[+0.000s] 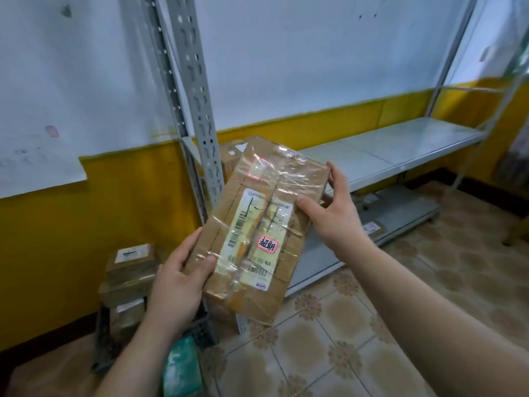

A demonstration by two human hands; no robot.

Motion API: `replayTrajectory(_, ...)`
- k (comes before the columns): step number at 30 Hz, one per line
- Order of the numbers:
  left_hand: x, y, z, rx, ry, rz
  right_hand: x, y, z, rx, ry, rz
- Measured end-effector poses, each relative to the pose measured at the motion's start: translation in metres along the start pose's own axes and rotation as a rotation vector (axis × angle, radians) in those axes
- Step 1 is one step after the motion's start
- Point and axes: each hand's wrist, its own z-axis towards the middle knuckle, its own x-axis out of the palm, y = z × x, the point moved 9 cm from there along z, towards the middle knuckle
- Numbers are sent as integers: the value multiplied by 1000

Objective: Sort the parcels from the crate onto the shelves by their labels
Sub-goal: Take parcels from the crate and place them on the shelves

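Observation:
Both hands hold up a flat brown cardboard parcel (257, 222) wrapped in clear tape, with a white shipping label and a red-bordered sticker on its face. My left hand (180, 279) grips its lower left corner, thumb on top. My right hand (335, 213) grips its right edge, thumb on the face and fingers behind. Below the parcel stands a dark plastic crate (106, 339) on the floor with several more taped parcels (131, 265) stacked in it. A grey metal shelf board (400, 144) runs to the right behind the parcel.
A perforated grey upright post (197, 90) of the shelving stands just behind the parcel. Another cardboard box (229, 156) sits at the shelf's left end. A lower shelf board (400, 207) lies near the tiled floor. A green packet (180, 365) lies by the crate.

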Motion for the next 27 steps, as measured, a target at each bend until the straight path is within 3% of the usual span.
replayTrajectory(7, 89, -41, 35, 126, 52, 94, -104, -35, 17, 83, -237, -13)
replayTrajectory(15, 262, -95, 68, 332, 200, 309, -254, -64, 62, 94, -363, -48)
replayTrajectory(27, 502, -121, 138, 292, 344, 270, -451, -122, 161, 129, -433, -159)
